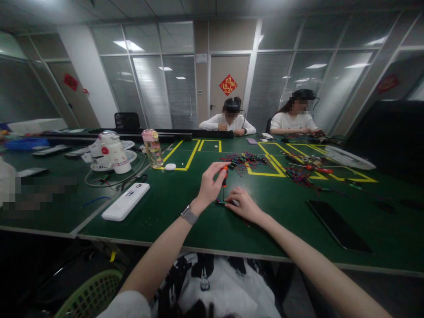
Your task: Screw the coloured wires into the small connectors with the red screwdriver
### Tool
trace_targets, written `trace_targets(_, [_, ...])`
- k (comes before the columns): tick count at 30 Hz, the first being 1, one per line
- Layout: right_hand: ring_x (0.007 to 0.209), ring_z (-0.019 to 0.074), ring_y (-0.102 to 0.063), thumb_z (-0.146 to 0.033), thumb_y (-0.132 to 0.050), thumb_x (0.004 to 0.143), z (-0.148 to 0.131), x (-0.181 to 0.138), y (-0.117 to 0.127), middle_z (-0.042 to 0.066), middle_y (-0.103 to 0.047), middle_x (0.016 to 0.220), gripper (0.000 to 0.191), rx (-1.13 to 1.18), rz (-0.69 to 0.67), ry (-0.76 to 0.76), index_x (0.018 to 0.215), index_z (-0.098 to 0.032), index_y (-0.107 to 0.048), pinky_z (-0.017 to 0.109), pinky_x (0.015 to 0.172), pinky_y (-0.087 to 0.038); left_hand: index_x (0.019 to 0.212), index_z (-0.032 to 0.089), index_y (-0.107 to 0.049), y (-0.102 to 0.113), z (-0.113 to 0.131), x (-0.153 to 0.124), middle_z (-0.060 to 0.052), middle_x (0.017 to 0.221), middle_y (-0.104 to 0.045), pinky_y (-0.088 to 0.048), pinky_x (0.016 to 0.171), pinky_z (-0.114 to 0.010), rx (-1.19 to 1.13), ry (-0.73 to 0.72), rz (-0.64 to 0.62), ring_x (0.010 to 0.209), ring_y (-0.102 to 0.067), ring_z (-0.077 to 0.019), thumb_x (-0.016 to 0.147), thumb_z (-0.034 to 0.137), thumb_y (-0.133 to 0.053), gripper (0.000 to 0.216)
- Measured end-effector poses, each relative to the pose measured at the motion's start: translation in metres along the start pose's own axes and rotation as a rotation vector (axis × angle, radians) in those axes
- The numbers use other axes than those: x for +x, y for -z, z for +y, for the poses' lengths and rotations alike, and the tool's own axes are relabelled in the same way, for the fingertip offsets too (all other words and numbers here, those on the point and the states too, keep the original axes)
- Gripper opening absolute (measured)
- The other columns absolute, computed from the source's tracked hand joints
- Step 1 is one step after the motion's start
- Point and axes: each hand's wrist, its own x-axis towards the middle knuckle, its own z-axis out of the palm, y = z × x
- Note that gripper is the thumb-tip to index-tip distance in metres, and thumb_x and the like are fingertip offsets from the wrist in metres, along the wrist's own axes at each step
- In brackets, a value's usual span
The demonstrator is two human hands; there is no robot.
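Green covers the counter (185,230), and near its front edge lies a small circuit board (220,202), directly below the person's hands. The left hand (212,180) has a narrow grip, holding the orange-and-black handle of a screwdriver (225,180) that stands nearly upright, its thin shaft reaching down to the board. The right hand (243,205) rests low on the counter with fingertips at the board's right end; whether its grip pinches the board or only steadies it, one cannot tell. A grey watch (189,215) circles the left wrist.

Just beyond the hands, a tangled heap of red and dark wires (248,160) lies partly over yellow tape (268,174). A white power bank (126,201) lies to the left, a black phone (338,225) to the right. Farther left stands a pink-lidded bottle (153,149), near a small white case (170,167). Two people in white tops sit across the counter.
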Motion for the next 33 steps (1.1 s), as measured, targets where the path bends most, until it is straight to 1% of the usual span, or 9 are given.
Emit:
trace_targets(5, [0.097, 0.0226, -0.059, -0.024, -0.068, 0.080, -0.0003, 0.0008, -0.0006, 0.006, -0.070, 0.095, 0.008, 0.054, 0.024, 0.019, 0.086, -0.021, -0.071, 0.042, 0.087, -0.040, 0.113, 0.019, -0.062, -0.0003, -0.0013, -0.0001, -0.007, 0.111, -0.064, -0.045, 0.092, -0.030, -0.019, 0.027, -0.017, 0.105, -0.058, -0.0170, 0.094, 0.021, -0.044, 0.026])
trace_targets(9, [0.103, 0.0238, -0.061, -0.023, -0.068, 0.079, 0.0004, 0.0006, -0.0024, 0.007, -0.070, 0.104, 0.011, 0.108, 0.030, 0.013, 0.089, -0.021, -0.072, 0.043, 0.091, -0.042, 0.115, 0.020, -0.061, -0.0011, -0.0020, -0.0009, -0.007, 0.112, -0.064, -0.045, 0.091, -0.029, -0.034, 0.049, -0.026, 0.104, -0.059, -0.0166, 0.095, 0.022, -0.043, 0.027])
trace_targets(14, [0.106, 0.0249, -0.062, -0.027, -0.067, 0.080, 0.0025, 0.0005, -0.0019, 0.008, -0.071, 0.106, 0.014, 0.178, 0.009, 0.003, 0.092, -0.022, -0.073, 0.045, 0.096, -0.044, 0.116, 0.020, -0.060, -0.0012, -0.0018, -0.0010, -0.007, 0.111, -0.064, -0.046, 0.090, -0.030, -0.039, 0.061, -0.035, 0.103, -0.060, -0.0169, 0.095, 0.024, -0.043, 0.027])
trace_targets(20, [0.105, 0.0247, -0.063, -0.028, -0.067, 0.079, 0.0059, 0.0010, -0.0002, 0.008, -0.070, 0.109, 0.016, 0.228, -0.023, -0.002, 0.093, -0.023, -0.074, 0.043, 0.095, -0.047, 0.118, 0.020, -0.059, -0.0008, -0.0030, -0.0013, -0.008, 0.110, -0.065, -0.048, 0.089, -0.032, -0.035, 0.075, -0.050, 0.100, -0.061, -0.0179, 0.095, 0.024, -0.042, 0.029])
trace_targets(22, [0.104, 0.0247, -0.063, -0.028, -0.067, 0.080, 0.0067, 0.0010, -0.0006, 0.008, -0.070, 0.109, 0.016, 0.235, -0.021, -0.007, 0.093, -0.022, -0.074, 0.043, 0.094, -0.047, 0.119, 0.020, -0.059, -0.0017, -0.0045, -0.0020, -0.008, 0.109, -0.065, -0.049, 0.088, -0.031, -0.049, 0.084, -0.056, 0.096, -0.062, -0.0170, 0.095, 0.023, -0.042, 0.029])
trace_targets(25, [0.104, 0.0249, -0.063, -0.028, -0.066, 0.081, 0.0074, 0.0011, -0.0015, 0.008, -0.070, 0.109, 0.016, 0.238, -0.021, -0.005, 0.093, -0.022, -0.074, 0.043, 0.094, -0.047, 0.121, 0.020, -0.057, -0.0036, -0.0061, -0.0029, -0.007, 0.106, -0.063, -0.052, 0.078, -0.027, -0.099, 0.096, -0.074, 0.085, -0.064, -0.0141, 0.095, 0.024, -0.042, 0.030])
trace_targets(28, [0.106, 0.0254, -0.063, -0.029, -0.066, 0.081, 0.0079, 0.0012, -0.0024, 0.008, -0.070, 0.110, 0.016, 0.236, -0.027, -0.002, 0.094, -0.023, -0.074, 0.045, 0.095, -0.046, 0.118, 0.021, -0.059, -0.0045, -0.0059, -0.0028, -0.006, 0.099, -0.060, -0.051, 0.073, -0.024, -0.056, 0.068, -0.069, 0.080, -0.061, -0.0122, 0.093, 0.024, -0.047, 0.028])
trace_targets(31, [0.106, 0.0257, -0.063, -0.028, -0.066, 0.081, 0.0084, 0.0010, -0.0030, 0.008, -0.070, 0.111, 0.017, 0.234, -0.032, -0.016, 0.095, -0.023, -0.074, 0.049, 0.101, -0.040, 0.109, 0.021, -0.065, -0.0039, -0.0051, -0.0023, -0.002, 0.088, -0.055, -0.049, 0.071, -0.024, 0.071, 0.024, 0.008, 0.076, -0.055, -0.0118, 0.087, 0.026, -0.059, 0.023])
trace_targets(33, [0.106, 0.0257, -0.064, -0.029, -0.066, 0.081, 0.0086, 0.0008, -0.0032, 0.008, -0.070, 0.112, 0.018, 0.236, -0.036, -0.024, 0.096, -0.024, -0.074, 0.052, 0.104, -0.036, 0.106, 0.022, -0.067, -0.0034, -0.0050, -0.0022, -0.001, 0.085, -0.051, -0.048, 0.070, -0.024, 0.113, 0.017, 0.043, 0.074, -0.053, -0.0115, 0.084, 0.027, -0.064, 0.023])
